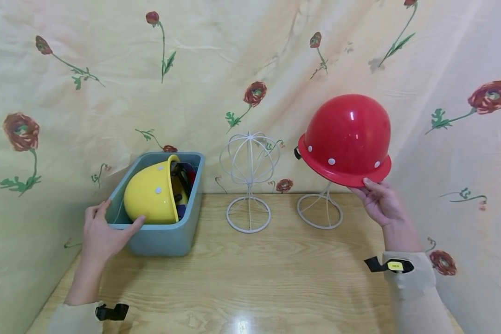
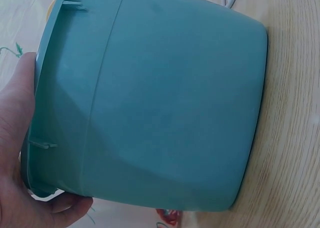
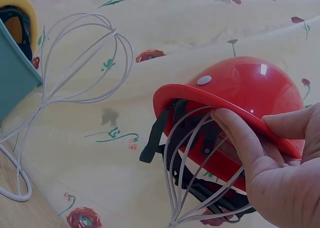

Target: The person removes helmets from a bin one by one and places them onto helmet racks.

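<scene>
My right hand (image 1: 377,200) pinches the brim of a red hard hat (image 1: 348,134), thumb on the outer side and fingers beneath. The hat is tilted over the top of a white wire stand (image 1: 319,211). In the right wrist view the stand's wires (image 3: 182,180) reach up inside the shell, beside black straps (image 3: 159,135). At the left, my left hand (image 1: 104,234) grips the near left corner of a blue-green bin (image 1: 163,241). A yellow hard hat (image 1: 148,195) lies on its side in that bin, with dark and red things partly hidden behind it.
Between the bin and the red hat stands a bare white wire stand (image 1: 249,181) with a round cage top and ring base. The wooden table (image 1: 242,273) meets a flowered cloth (image 1: 208,83) hanging at the back and sides.
</scene>
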A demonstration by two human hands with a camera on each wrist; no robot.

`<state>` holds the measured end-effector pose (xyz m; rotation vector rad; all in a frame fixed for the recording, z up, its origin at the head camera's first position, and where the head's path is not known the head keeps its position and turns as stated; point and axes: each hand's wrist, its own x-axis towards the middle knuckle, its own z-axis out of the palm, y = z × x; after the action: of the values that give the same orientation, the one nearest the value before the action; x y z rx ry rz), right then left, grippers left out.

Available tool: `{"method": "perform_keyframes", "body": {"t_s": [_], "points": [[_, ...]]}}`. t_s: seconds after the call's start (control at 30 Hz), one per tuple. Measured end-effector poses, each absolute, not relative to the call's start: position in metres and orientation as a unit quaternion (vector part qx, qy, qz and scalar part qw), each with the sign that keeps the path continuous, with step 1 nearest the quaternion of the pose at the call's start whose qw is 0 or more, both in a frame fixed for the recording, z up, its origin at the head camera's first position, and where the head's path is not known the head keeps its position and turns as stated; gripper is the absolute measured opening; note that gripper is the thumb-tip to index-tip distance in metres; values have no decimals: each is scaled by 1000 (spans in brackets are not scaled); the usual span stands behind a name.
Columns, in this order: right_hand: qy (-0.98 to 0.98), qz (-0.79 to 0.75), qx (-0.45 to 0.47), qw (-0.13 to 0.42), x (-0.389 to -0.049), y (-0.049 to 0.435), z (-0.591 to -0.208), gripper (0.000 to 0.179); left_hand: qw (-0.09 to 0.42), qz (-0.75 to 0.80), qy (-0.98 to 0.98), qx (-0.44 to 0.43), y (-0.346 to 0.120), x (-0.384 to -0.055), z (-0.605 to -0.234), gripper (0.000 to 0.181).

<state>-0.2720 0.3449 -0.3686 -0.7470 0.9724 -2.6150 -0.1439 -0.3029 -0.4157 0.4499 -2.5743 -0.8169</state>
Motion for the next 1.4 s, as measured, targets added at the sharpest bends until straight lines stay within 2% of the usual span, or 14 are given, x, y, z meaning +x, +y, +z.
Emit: {"method": "perform_keyframes", "body": {"t_s": [1.07, 1.4], "points": [[324, -907, -243, 113, -268, 348, -384, 59, 190, -295, -923, 157, -296, -149, -409, 116], [325, -909, -231, 120, -267, 348, -386, 55, 189, -294, -924, 157, -298, -147, -412, 117]]}}
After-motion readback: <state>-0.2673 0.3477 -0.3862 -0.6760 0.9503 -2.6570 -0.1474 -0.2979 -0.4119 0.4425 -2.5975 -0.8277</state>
